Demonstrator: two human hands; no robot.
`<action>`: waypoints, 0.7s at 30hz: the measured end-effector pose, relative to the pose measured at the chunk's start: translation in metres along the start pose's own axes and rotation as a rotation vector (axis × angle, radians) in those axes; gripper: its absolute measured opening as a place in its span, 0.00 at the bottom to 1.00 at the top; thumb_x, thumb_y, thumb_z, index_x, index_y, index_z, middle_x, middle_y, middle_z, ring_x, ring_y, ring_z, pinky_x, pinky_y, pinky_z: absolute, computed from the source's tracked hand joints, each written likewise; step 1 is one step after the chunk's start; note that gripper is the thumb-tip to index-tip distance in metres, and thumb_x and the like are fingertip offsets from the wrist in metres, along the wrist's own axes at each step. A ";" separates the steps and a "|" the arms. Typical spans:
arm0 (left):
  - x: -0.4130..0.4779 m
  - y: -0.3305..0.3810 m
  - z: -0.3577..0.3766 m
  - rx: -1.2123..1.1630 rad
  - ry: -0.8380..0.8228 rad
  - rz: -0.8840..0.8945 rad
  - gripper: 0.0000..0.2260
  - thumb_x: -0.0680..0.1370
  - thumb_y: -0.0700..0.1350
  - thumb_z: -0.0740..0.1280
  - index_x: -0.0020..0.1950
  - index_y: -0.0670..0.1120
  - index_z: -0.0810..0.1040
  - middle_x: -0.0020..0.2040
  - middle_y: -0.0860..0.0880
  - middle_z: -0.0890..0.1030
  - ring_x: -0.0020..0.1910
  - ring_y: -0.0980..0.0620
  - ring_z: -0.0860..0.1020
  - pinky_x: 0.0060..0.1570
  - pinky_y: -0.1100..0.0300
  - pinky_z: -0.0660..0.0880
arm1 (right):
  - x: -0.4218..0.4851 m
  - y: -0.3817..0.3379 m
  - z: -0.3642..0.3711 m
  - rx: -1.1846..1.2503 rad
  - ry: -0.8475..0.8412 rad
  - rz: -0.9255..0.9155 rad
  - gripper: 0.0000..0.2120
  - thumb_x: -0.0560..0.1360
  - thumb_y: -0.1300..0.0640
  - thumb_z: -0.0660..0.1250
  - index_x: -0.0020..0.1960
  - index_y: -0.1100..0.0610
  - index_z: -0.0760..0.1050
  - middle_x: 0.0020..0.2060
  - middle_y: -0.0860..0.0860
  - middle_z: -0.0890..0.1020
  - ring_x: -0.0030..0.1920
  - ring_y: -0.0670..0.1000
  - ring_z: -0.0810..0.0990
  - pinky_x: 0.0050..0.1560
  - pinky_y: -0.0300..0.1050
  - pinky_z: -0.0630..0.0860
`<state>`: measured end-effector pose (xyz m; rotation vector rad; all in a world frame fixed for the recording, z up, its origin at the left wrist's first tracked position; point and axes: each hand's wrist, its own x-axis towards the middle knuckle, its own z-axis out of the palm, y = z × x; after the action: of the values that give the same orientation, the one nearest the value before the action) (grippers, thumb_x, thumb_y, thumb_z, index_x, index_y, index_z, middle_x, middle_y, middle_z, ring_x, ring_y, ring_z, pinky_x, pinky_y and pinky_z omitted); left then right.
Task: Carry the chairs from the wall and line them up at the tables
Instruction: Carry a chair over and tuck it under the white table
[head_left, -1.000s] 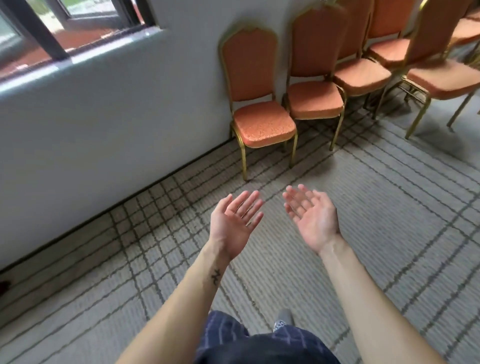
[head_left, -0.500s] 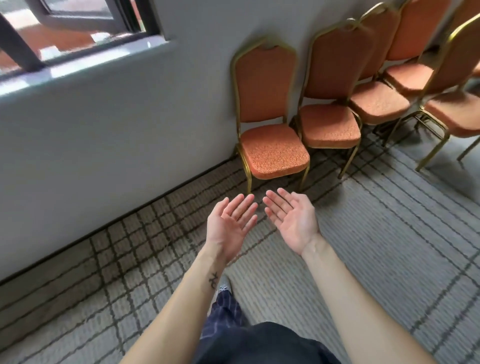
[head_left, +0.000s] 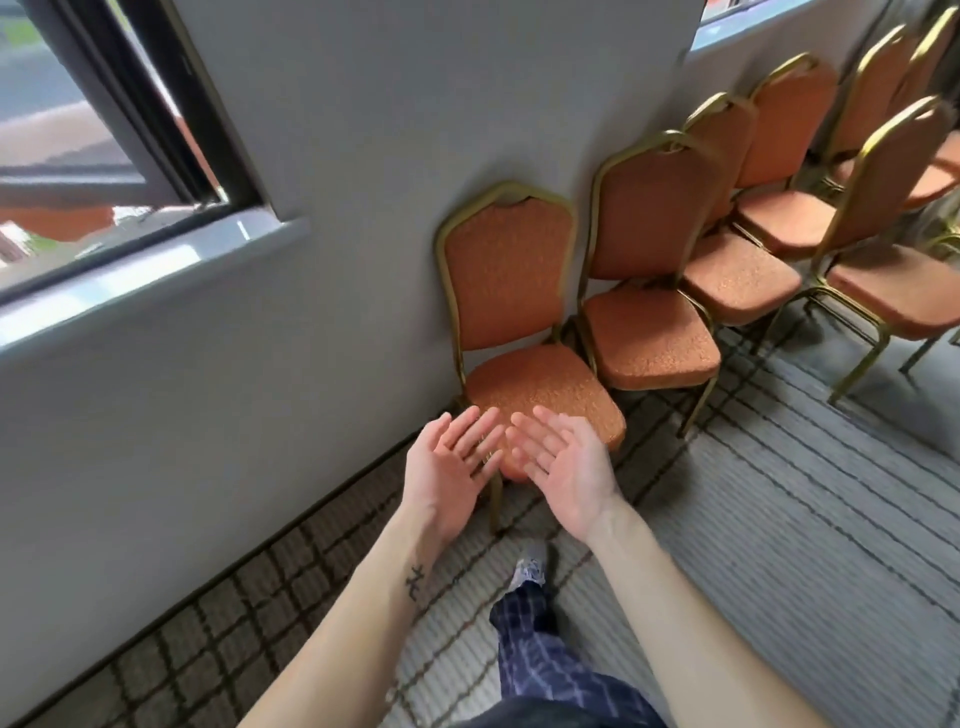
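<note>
left hand (head_left: 445, 470) palm up, fingers straight and close together, holding nothing | right hand (head_left: 567, 470) beside it, palm up, fingers loosely spread | chair (head_left: 506, 275) at 12 o'clock of the hands — back against wall (head_left: 363, 156), seat front under the fingertips, contact unclear | more chairs (head_left: 649, 338) in a row toward 2 o'clock | window (head_left: 78, 156) at 10 o'clock

The left hand (head_left: 447, 475) and right hand (head_left: 569, 475) were bare, as were both forearms; the left forearm (head_left: 358, 613) carried a small dark tattoo (head_left: 415, 582) near the wrist; the trousers (head_left: 545, 670) were dark navy with thin pale check lines; the shoe (head_left: 530, 566) was pale grey.
</note>
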<state>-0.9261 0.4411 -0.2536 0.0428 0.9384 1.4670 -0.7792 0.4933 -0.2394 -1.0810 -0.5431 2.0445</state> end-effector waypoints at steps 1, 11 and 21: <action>0.015 0.004 0.002 0.005 0.021 -0.001 0.21 0.84 0.52 0.56 0.71 0.43 0.74 0.64 0.43 0.83 0.67 0.44 0.79 0.74 0.45 0.67 | 0.017 -0.006 0.003 -0.002 0.005 -0.001 0.19 0.83 0.52 0.55 0.69 0.59 0.74 0.58 0.56 0.85 0.61 0.55 0.84 0.70 0.55 0.73; 0.195 0.109 0.090 0.018 -0.008 0.012 0.21 0.84 0.52 0.56 0.72 0.42 0.73 0.65 0.42 0.82 0.67 0.42 0.78 0.75 0.44 0.65 | 0.222 -0.122 0.055 -0.023 0.007 0.026 0.19 0.84 0.52 0.56 0.69 0.59 0.74 0.55 0.55 0.86 0.60 0.55 0.83 0.63 0.51 0.77; 0.358 0.183 0.133 0.066 0.068 0.012 0.20 0.85 0.50 0.54 0.72 0.42 0.73 0.65 0.43 0.82 0.66 0.43 0.79 0.73 0.45 0.68 | 0.372 -0.177 0.100 0.006 0.052 0.034 0.16 0.84 0.54 0.60 0.69 0.58 0.74 0.59 0.55 0.85 0.59 0.53 0.84 0.56 0.46 0.76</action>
<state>-1.0618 0.8426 -0.2459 0.0477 1.0436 1.4557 -0.9241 0.8913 -0.2606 -1.1432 -0.4948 2.0404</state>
